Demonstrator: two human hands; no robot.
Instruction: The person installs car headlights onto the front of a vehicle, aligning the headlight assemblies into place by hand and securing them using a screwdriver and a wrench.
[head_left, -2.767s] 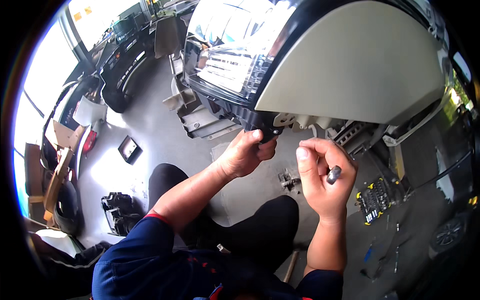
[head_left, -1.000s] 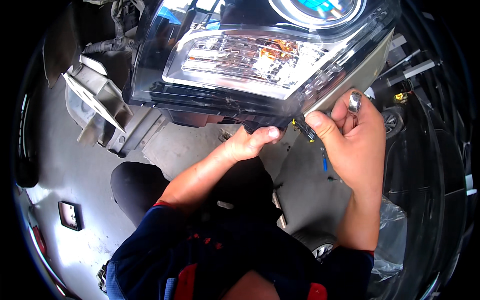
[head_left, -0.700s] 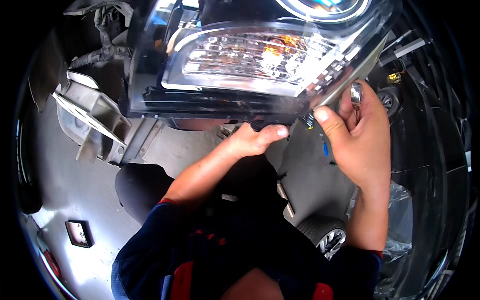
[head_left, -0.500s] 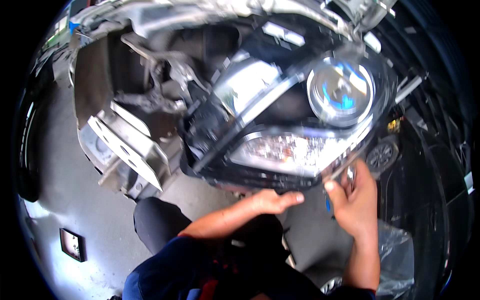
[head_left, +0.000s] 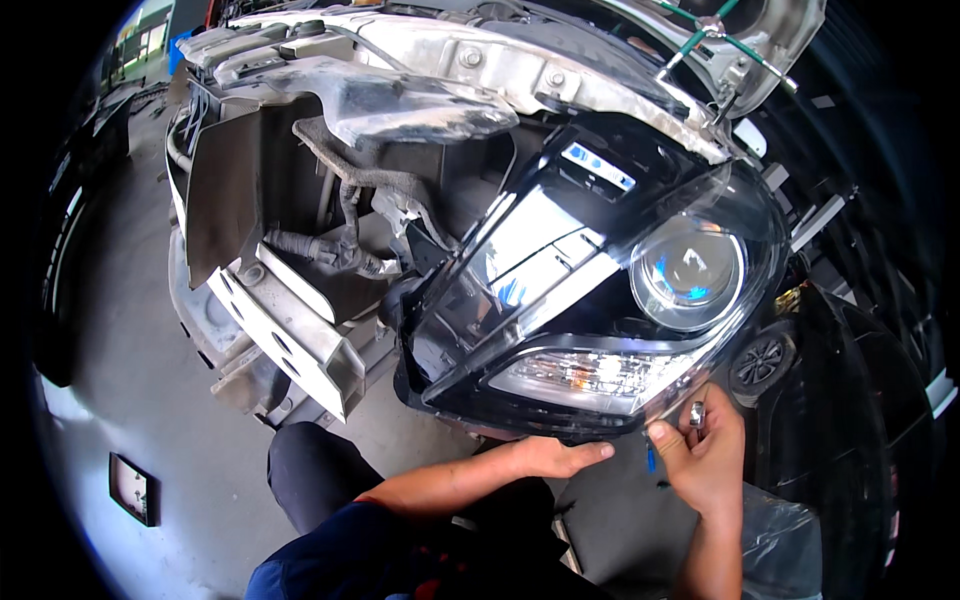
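A large headlight (head_left: 585,330) with a clear lens, round projector and dark housing fills the middle right, at the front corner of a car. Under its lower edge is my left hand (head_left: 560,456), thumb out along the rim; its other fingers are hidden below the housing. At the lower right corner of the headlight, my right hand (head_left: 708,450) has curled fingers, with a small shiny metal tool (head_left: 697,413) in them. The thumb lies close to the headlight's edge. A thin blue piece (head_left: 651,456) shows beside that thumb; what it belongs to is unclear.
Left of the headlight, the car front is stripped, with a white perforated metal bracket (head_left: 285,345) jutting out. A framed tray (head_left: 133,489) lies on the floor at left. Clear plastic sheeting (head_left: 780,545) and a dark car (head_left: 840,400) are at right.
The headlight, car front and hands appear lower in the view, and the picture is sharper. Both hands keep their places at the headlight's lower edge.
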